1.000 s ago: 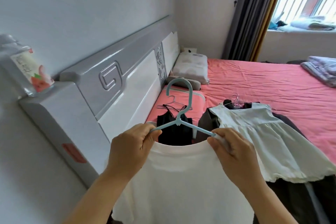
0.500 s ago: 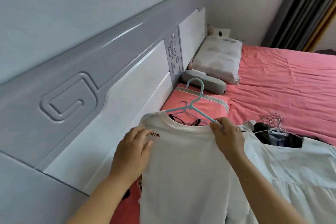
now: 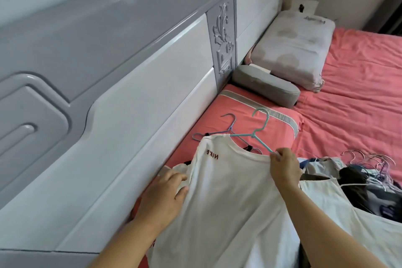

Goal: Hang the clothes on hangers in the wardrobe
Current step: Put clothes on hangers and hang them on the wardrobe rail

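your right hand point(image 3: 283, 167) pinches the right shoulder of the white t-shirt point(image 3: 228, 198) together with the arm of the teal hanger point(image 3: 257, 131) inside its neck. your left hand point(image 3: 165, 196) rests on the shirt's left sleeve with fingers loosely spread, thumb against the cloth. the shirt hangs over the near left part of the bed point(image 3: 352, 102), close to the headboard point(image 3: 130, 67), with reversed red lettering near its collar. a blue hanger point(image 3: 226, 130) lies on the sheet just behind the collar. to the right, a white dress point(image 3: 339, 209) lies over dark clothes, with a bunch of wire hangers point(image 3: 369, 161) beyond it. a white pillow point(image 3: 293, 48) and a grey cushion point(image 3: 265, 87) sit at the head of the bed.
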The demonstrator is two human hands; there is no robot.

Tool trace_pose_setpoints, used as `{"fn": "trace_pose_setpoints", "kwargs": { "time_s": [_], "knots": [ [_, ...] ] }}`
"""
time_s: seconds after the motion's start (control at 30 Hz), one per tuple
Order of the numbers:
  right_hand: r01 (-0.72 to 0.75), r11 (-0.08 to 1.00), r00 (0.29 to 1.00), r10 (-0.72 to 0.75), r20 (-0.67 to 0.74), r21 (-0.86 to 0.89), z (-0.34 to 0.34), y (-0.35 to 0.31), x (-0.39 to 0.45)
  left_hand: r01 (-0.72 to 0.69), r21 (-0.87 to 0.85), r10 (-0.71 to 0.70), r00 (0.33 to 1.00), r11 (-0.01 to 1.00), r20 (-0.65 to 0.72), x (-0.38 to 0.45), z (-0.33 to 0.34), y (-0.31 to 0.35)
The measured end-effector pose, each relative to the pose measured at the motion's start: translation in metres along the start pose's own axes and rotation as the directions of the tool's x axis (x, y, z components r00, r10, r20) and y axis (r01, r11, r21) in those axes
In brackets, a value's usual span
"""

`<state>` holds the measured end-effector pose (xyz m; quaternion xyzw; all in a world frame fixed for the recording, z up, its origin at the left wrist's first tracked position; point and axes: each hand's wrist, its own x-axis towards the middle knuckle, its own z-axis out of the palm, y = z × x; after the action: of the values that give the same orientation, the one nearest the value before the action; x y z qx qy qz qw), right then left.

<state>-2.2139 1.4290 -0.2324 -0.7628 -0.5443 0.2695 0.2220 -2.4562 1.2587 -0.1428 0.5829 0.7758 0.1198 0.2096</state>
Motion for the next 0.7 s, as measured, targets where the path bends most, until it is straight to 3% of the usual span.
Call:
{"fn": "trace_pose_setpoints", "kwargs": {
  "time_s": [0.13,0.33,0.7],
  "knots": [
    [0.088,0.991,0.996,-0.084,0.035,-0.104,0.008,0.004,0.0,0.03,-0.007,-0.03,0.998,1.0,0.049,0.015,0.011,0.002],
    [0.333,0.942,0.93,-0.335,0.151,0.04,0.005,-0.007,-0.052,0.064,-0.023,-0.062,0.994,0.998,0.086,0.011,0.007,-0.003],
    [0.677,0.69,0.618,-0.722,0.311,0.256,-0.014,-0.085,-0.213,0.196,-0.099,-0.201,0.979,0.976,-0.044,-0.093,-0.051,-0.051]
  ]
}}
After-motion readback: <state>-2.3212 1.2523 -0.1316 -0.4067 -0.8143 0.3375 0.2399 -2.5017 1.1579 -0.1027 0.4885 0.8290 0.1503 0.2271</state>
